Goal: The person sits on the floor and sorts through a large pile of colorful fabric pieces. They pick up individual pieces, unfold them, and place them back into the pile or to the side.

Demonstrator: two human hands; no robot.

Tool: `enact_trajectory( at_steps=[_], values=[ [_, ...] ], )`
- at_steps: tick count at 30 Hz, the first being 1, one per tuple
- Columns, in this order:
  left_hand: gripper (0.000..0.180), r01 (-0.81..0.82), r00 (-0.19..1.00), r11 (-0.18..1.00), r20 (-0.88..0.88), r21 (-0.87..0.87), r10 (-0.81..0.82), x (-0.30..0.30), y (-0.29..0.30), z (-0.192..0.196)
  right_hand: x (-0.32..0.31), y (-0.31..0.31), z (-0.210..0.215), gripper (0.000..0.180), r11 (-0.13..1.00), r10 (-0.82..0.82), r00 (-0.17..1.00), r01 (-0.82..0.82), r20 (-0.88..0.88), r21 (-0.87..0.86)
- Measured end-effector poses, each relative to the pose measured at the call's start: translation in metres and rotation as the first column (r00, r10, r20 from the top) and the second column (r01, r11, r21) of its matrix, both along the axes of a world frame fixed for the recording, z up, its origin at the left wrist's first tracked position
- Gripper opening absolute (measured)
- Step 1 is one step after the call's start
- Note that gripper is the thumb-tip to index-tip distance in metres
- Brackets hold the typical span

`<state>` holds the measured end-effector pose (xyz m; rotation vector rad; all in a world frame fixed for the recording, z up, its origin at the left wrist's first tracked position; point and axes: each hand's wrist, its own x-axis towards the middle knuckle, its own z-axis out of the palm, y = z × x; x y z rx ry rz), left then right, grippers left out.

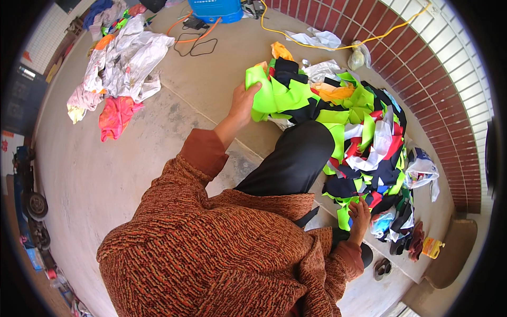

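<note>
My left hand is closed on a lime-green cloth scrap at the upper left end of a long heap. Lime, black, red and white cloth scraps make up most of this heap, with orange pieces near its far end. Beside the heap's near edge is my right hand, its fingers loosely bent and apart. No cloth shows clearly in it. Close to its fingers hangs another lime scrap. My bent knee in black trousers covers part of the heap's left side.
Another pile of white and pink cloth lies at the far left. A blue container and cables are at the back. White bags, dark shoes and a yellow jug stand to the right, by a tiled wall.
</note>
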<state>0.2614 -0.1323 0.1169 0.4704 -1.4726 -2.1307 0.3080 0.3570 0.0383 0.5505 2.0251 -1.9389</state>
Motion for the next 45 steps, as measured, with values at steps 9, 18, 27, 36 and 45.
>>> enact_trajectory(
  at_steps=[9, 18, 27, 36, 45],
  values=[
    [0.028, 0.113, 0.920, 0.974, -0.390, 0.195, -0.029, -0.133, 0.000, 0.033, 0.003, 0.002, -0.004, 0.036, 0.999, -0.033, 0.999, 0.033, 0.035, 0.005],
    [0.016, -0.184, 0.815, 0.963, 0.517, -0.198, 0.262, -0.096, -0.039, -0.147, 0.000, -0.001, -0.008, 0.038, 1.000, -0.018, 0.999, 0.018, 0.033, -0.003],
    [0.031, 0.185, 0.933, 0.979, 0.329, -0.087, -0.147, -0.133, 0.031, -0.048, -0.008, -0.009, -0.010, 0.038, 0.999, 0.045, 0.999, -0.045, -0.001, 0.025],
    [0.019, 0.621, 0.766, 0.783, -0.239, 0.038, -0.597, -0.099, 0.189, 0.124, -0.018, -0.022, -0.030, 0.036, 0.996, 0.051, 0.997, -0.055, 0.052, 0.077],
    [0.019, 0.539, 0.840, 0.816, -0.052, 0.209, -0.541, -0.105, 0.194, 0.095, -0.082, -0.075, -0.073, 0.042, 0.923, 0.342, 0.928, -0.302, -0.148, 0.239]
  ],
)
